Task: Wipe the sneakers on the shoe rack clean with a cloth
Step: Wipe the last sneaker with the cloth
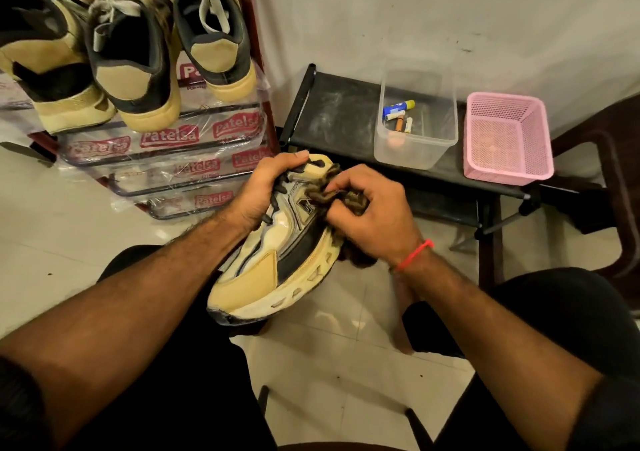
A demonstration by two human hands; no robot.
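A home, likely an entry corner: glossy tiled floor [52,243], scuffed white wall [450,18], a red shoe rack [258,80] (shelves wrapped in printed plastic) holding worn sneakers [135,70], and a low black shelf [339,115] carrying a clear tub [415,153] and pink basket [509,170].

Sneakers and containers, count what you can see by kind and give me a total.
Sneakers on the shoe rack: 3
Sneaker in the left hand, wiped with the cloth gripped in the right hand: 1
Clear plastic tub: 1
Pink basket: 1
Total: 6
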